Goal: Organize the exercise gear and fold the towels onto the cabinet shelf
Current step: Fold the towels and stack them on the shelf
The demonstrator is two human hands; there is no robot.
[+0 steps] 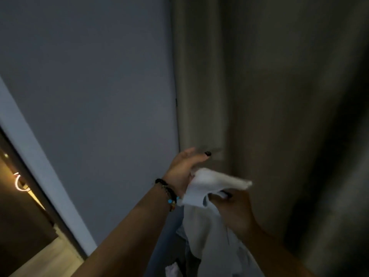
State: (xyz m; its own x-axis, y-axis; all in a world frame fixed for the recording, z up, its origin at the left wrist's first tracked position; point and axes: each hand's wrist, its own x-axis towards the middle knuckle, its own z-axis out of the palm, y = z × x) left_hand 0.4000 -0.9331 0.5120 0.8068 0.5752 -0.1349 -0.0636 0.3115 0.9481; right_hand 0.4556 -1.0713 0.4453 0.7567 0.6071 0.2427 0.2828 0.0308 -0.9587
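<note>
White towel, crumpled and limp, held up between both hands before a grey wall and drab curtain, its lower length hanging down and out of view at the bottom edge. Left hand with blurred fingers stretched nearly straight, palm against the cloth's upper corner; beaded bracelet on that wrist. Right hand pinching a fold from below, fingertips mostly hidden under fabric. Dim light, soft focus throughout.

A grey wall meets a beige curtain; a lit doorway sits lower left.
</note>
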